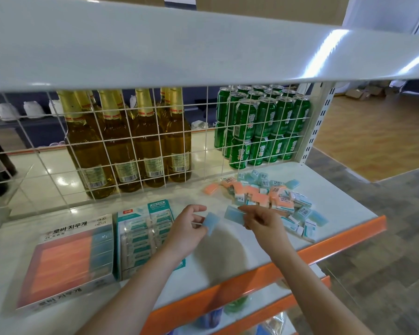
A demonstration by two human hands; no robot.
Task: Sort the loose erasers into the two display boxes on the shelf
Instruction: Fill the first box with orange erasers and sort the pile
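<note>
A pile of loose erasers [271, 197], orange-and-white and pale blue, lies on the white shelf [228, 257] at the right. Two display boxes stand at the left: a grey box [65, 259] filled with orange and blue erasers, and a teal box [143, 238] with white-and-teal ones. My left hand [186, 230] pinches a pale blue eraser [211, 223] just right of the teal box. My right hand [261, 223] holds another pale blue eraser [234, 215] at the pile's near-left edge. The two hands are a short gap apart.
A white wire grid [131, 141] backs the shelf, with amber bottles [121, 146] and green cans [261, 131] behind it. Another shelf [179, 44] hangs overhead. The orange shelf edge [300, 255] runs along the front; lower shelves show below.
</note>
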